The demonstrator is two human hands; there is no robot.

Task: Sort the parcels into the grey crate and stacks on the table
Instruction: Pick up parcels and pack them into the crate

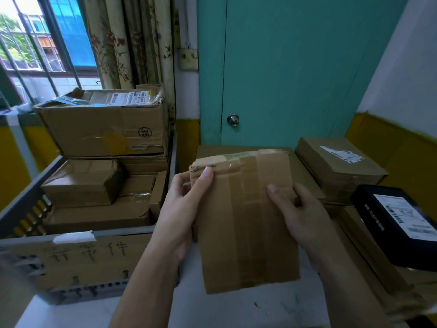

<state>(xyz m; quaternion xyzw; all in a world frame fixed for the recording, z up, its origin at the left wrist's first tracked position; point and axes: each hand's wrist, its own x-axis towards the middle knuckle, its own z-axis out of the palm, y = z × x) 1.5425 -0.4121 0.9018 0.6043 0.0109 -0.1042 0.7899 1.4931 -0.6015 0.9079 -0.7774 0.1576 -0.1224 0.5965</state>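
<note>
On the left, the grey crate [123,232] sat on the worktop [212,308], already heaped with brown parcels, a big carton [101,129] riding above its rim. My left hand [182,204] pinched the flat taped parcel [246,221] at its torn top corner. My right hand [300,214] gripped the opposite edge, tilting it up over the worktop, I judged to check it before sorting. Rightward lay the stacks [338,166], a black box [390,221] nearest.

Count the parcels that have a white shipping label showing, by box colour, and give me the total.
Brown cardboard boxes: 2, the big box marked 35 atop the pile in the grey crate and the brown box at back right.
Black boxes: 1, the black box at far right.
Total: 3. The held brown parcel shows none.
</note>
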